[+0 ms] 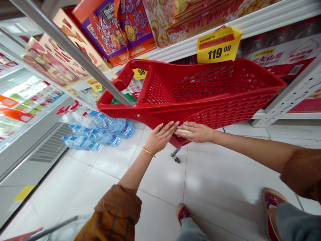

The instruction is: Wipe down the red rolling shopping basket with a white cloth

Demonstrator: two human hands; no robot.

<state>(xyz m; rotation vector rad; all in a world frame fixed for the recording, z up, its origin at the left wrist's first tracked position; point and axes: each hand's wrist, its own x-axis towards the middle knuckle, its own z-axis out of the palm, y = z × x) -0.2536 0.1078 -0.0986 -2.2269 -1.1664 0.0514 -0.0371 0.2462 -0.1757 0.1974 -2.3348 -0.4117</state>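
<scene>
A red plastic rolling shopping basket [160, 112] with perforated walls stands in front of me, against the shelf. My left hand [160, 137] lies with its fingers stretched flat on the basket's near wall. Beside it, fingertips almost meeting, my right hand [200, 132] presses a crumpled white wipe [184, 130] to the same wall. Most of the wipe is hidden under the right fingers. A grey metal handle [75, 53] rises from the basket's left end. Below the basket a small caster [175, 157] rests on the floor.
Behind the basket, a white shelf [263, 20] holds boxed goods [120, 30] with yellow price tags [218, 47]. Bottled water packs [100, 130] stand on the tiled floor to the left, near a refrigerated case [37, 150]. Another red piece with a metal bar [52, 229] shows at lower left.
</scene>
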